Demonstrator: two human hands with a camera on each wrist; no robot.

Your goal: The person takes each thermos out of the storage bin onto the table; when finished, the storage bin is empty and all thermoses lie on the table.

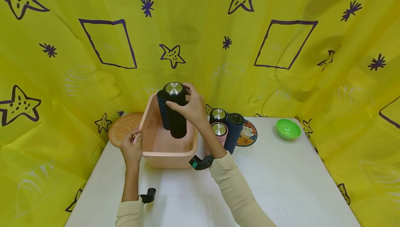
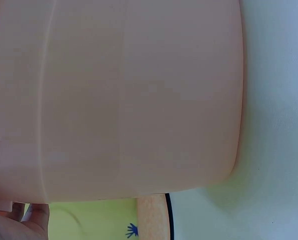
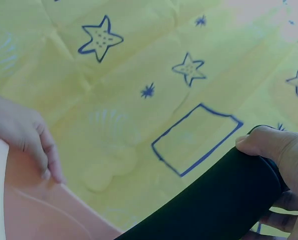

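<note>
My right hand (image 1: 193, 107) grips a black vacuum flask (image 1: 178, 119) near its silver-topped lid, thumb on the near side. The flask is upright inside the pink plastic tub (image 1: 170, 154). Beside it in the tub stands a dark blue flask (image 1: 163, 110), partly hidden behind the black one. At the tub's left rim my left hand (image 1: 132, 147) holds on, with fingers over the edge. In the right wrist view the black flask (image 3: 213, 200) slants down from the right hand (image 3: 276, 155), and the left hand (image 3: 26, 135) shows at the tub's rim.
Right of the tub stand a black flask (image 1: 218, 115), a pink flask (image 1: 219, 131) and a blue flask (image 1: 234, 133). Behind them lies a round picture mat (image 1: 248, 133). A green bowl (image 1: 288, 129) sits at the far right. Left of the tub is a round orange-brown mat (image 1: 120, 128).
</note>
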